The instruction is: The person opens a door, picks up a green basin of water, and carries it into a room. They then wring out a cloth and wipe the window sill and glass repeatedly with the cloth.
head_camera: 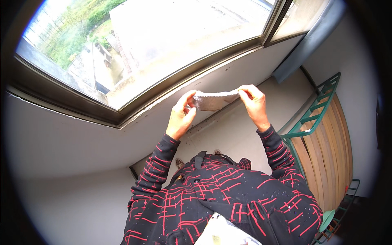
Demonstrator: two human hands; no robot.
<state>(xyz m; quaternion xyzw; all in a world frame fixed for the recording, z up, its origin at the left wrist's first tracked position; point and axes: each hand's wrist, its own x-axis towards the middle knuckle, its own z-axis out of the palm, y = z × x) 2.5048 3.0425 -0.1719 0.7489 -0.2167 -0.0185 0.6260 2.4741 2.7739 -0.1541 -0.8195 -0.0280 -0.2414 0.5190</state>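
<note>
A small grey cloth is stretched between my two hands, in front of the wall below the window. My left hand pinches its left end between thumb and fingers. At the other end, my right hand grips the upper corner with thumb and forefinger. The cloth's top edge looks pale and fuzzy, and its lower part hangs down in shade. Both forearms are in black sleeves with red lines.
A window frame runs across the top, with a grey-blue curtain at its right. On the right stands a green metal bed frame with wooden slats. A light green round object is at the lower right.
</note>
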